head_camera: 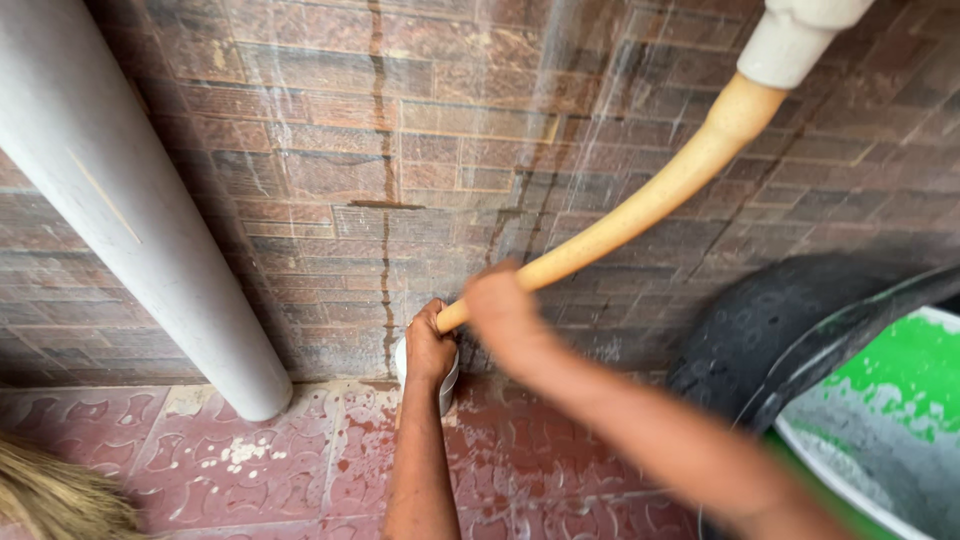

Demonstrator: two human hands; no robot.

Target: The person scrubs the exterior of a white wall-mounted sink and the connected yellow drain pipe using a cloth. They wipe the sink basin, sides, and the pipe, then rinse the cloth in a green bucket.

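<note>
The left hand (430,345) is curled tight around a small white cup (446,382), pressing it low against the brick wall (330,170) just above the floor (300,460); only slivers of the cup's rim and side show past the fingers. The right hand (503,308) is closed on a yellow hose (640,205) close to its open end, which sits touching the top of the left hand, right over the cup. The two hands are close together, the right a little higher and nearer the camera, its forearm running in blurred from the lower right. From the right hand the hose arcs up and to the right into a white fitting (795,35) at the top edge. The wall looks wet, with pale streaks running down the bricks. A thick grey pipe (130,200) slants down the wall on the left and meets the red patterned floor tiles, which are damp and spotted with white flecks. At the right stands a black tyre (770,320) with a green and white mudguard (880,400) beside it. Straw-coloured broom bristles (50,500) show in the lower left corner.
</note>
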